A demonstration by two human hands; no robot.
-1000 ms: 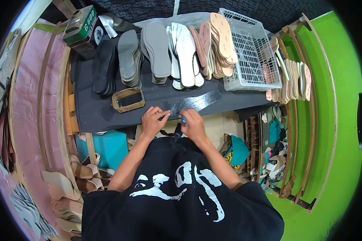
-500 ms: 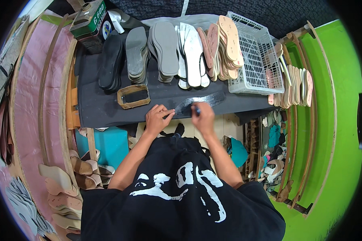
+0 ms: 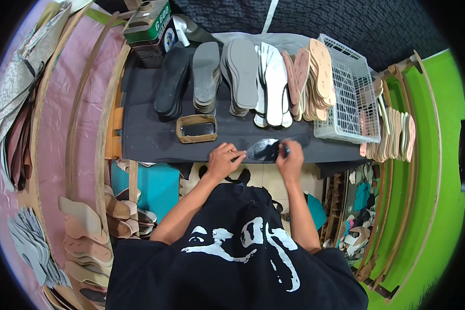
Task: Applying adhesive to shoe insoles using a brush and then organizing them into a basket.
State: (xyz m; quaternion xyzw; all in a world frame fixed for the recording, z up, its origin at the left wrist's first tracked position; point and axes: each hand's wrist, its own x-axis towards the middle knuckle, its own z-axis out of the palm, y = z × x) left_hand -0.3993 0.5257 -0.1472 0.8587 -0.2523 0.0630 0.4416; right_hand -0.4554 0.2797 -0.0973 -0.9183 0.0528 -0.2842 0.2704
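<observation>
Head view, looking down on a person at a shoemaking bench, both hands on a dark sole-shaped piece.

Near the bench's front edge, the left hand (image 3: 223, 159) has its fingers curled, pinching the left end of the dark sole piece (image 3: 266, 149), which lies flat on the black work surface (image 3: 150, 137). The right hand (image 3: 290, 157) is closed around a small dark pen-like tool (image 3: 285, 150) at the piece's right end; the tool's tip is too small to make out. Just left and slightly farther away sits a brown rectangular frame (image 3: 196, 128). Along the far side stand rows of soles on edge: black soles (image 3: 170, 82), grey soles (image 3: 206, 75) and tan insoles (image 3: 315, 77). To the right is a white wire basket (image 3: 351, 103). At far left sits a green tin (image 3: 149, 18).
</observation>
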